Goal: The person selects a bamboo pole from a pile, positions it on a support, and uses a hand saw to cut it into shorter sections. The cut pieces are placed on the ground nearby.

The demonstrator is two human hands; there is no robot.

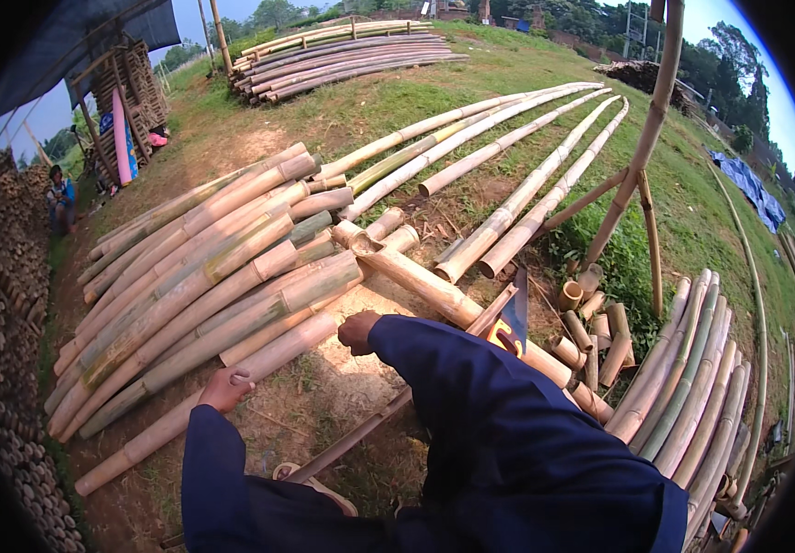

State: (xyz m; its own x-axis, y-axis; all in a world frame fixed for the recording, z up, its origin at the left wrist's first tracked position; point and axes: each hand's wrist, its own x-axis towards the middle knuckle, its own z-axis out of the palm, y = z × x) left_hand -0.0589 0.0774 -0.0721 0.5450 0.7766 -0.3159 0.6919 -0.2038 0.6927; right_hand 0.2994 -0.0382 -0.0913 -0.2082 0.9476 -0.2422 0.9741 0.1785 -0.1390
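Sleeves: our 2 forearms enter from the lower edge in dark blue fabric (pixel 508 442), filling the near foreground.
Left hand: our left hand (pixel 224 389) is curled on the lowest bamboo pole (pixel 204 405) of the stack, fingers wrapped over its upper side, grasping it.
Right hand: our right hand (pixel 358 332) is closed into a loose fist just beside the cut end of that pole; we cannot tell whether it holds anything.
Pole position: the pole lies on bare earth, slanting from lower left up to the right, at the near edge of the stack.
Stack: a pile of thick bamboo culms (pixel 204 276), pale tan with green patches, lies left of centre, all slanting the same way.
Trestle culm: 1 culm with a notched end (pixel 416 281) runs diagonally past our right sleeve toward the lower right.
Saw: a handsaw with a dark blade and yellow-orange handle (pixel 511 323) rests against that culm, just beyond our right arm.
Offcuts: short bamboo sections (pixel 591 332) lie scattered on the ground to the right.
Right bundle: more poles (pixel 692 396) lie side by side at the right.
Long poles: thin culms (pixel 517 147) stretch across the grass toward the far field.
Far pile: another bundle (pixel 342 55) lies at the top.
Bystander: a person (pixel 61 198) sits at the far left beside stacked cut ends.
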